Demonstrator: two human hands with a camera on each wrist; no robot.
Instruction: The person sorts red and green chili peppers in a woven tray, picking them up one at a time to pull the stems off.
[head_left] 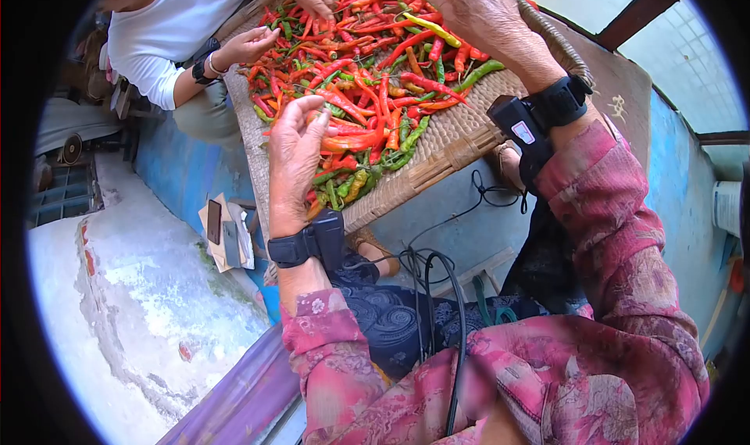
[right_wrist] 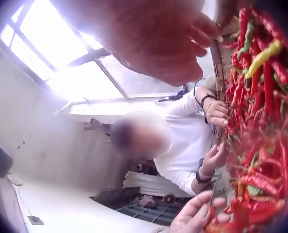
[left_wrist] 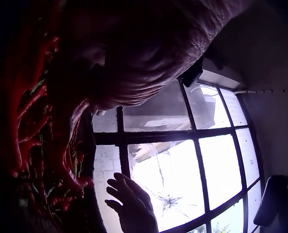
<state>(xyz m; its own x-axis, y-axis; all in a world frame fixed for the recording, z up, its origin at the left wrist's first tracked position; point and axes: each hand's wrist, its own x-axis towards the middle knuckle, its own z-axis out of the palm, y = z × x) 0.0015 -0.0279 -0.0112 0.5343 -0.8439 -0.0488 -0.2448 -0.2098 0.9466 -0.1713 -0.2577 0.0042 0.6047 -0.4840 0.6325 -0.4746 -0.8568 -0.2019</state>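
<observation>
A heap of red, green and yellow chili peppers covers a woven tray. My left hand is at the heap's near left edge, thumb and fingertips pinching a red chili pepper by its stem end. In the right wrist view, the left hand shows with a thin stem standing up between its fingers. My right hand hovers over the far right side of the tray, partly cut off by the top edge. The left wrist view shows the right hand as a silhouette with loosely extended fingers, nothing visible in them.
Across the tray sits another person in a white shirt, whose hands are at the peppers. Black cables hang below the tray by my lap. A phone lies on a small stand at left. A paned window is at one side.
</observation>
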